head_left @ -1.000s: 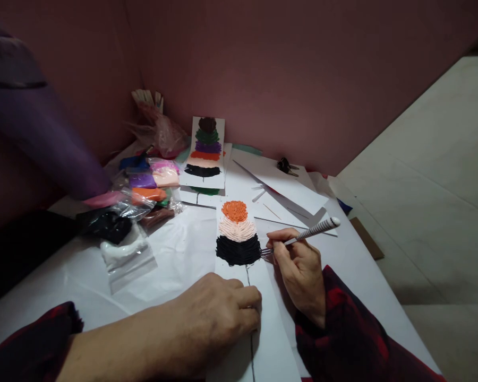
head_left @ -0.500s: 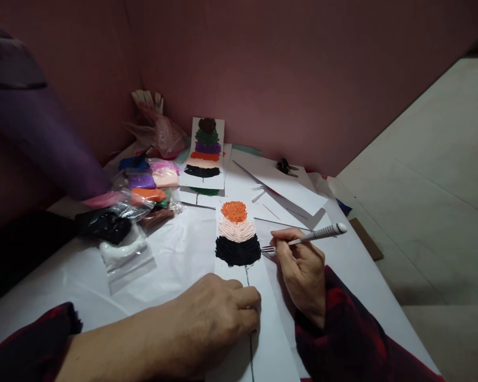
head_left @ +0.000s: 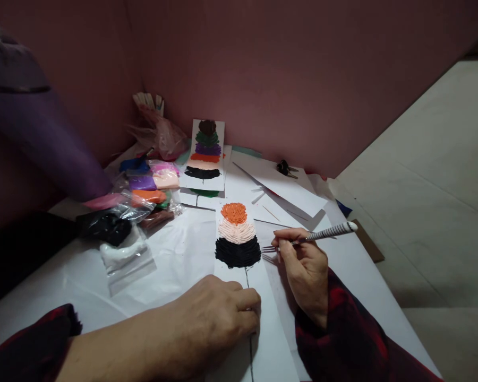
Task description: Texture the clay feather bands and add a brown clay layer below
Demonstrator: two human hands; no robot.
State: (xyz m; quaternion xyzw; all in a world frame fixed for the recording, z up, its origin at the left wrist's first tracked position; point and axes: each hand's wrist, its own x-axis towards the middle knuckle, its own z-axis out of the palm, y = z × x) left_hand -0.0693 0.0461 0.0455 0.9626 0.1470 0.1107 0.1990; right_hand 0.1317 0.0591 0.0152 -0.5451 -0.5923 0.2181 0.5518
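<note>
A fork [head_left: 330,232] with a patterned handle and white end is pinched in my right hand [head_left: 302,260]. Its tines point left, at the right edge of a black textured clay band [head_left: 238,251]. I cannot tell whether they touch it. Above that band on the same white paper strip [head_left: 271,318] are a pale peach clay band [head_left: 236,232] and an orange clay piece [head_left: 233,213], both marked with grooves. A drawn black line runs down below them. My left hand [head_left: 227,313] rests closed on the strip's lower part, fingers curled under; what lies inside them is hidden.
Bags of coloured clay [head_left: 147,197] lie at the left, with a white one [head_left: 123,257] nearest. Behind stands a finished-looking card [head_left: 204,154] with stacked coloured bands. White sheets [head_left: 279,183] and keys [head_left: 286,168] lie at the back right. A purple object [head_left: 59,132] rises at the left.
My right hand and the fork have shifted slightly to the right. My left hand stays in place on the paper strip.
</note>
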